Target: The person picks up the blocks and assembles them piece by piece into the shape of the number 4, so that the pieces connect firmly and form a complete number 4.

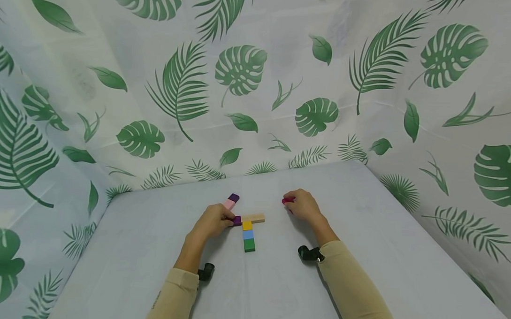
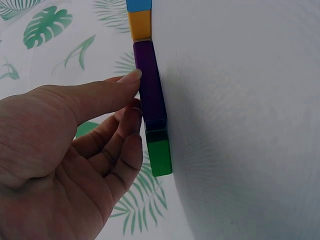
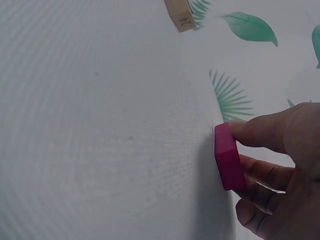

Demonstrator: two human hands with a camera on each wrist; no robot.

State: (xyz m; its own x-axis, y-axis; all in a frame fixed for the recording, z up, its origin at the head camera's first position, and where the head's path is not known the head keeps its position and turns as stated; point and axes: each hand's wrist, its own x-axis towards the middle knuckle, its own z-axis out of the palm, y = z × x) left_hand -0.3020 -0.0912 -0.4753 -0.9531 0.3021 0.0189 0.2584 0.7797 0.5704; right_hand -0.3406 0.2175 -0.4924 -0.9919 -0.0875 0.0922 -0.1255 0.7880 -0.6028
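My left hand (image 1: 213, 220) pinches a purple block (image 2: 151, 85) on the table, thumb on its near side. One end of it meets the wooden block (image 1: 255, 218) in the head view. A green block (image 2: 159, 157) sits at its other end in the left wrist view. From this row a column runs toward me: a yellow block (image 1: 246, 225), a blue block (image 1: 247, 234) and a green block (image 1: 249, 245). Apart to the right, my right hand (image 1: 304, 206) grips a magenta block (image 3: 228, 156) between thumb and fingers, low over the table; contact with it is unclear.
Beyond my left hand lie a pink block (image 1: 229, 204) and a dark purple block (image 1: 234, 197), end to end at a slant. The white table (image 1: 403, 277) meets a leaf-printed curtain (image 1: 272, 155) at the back and sides. Small black devices (image 1: 309, 253) sit at both wrists.
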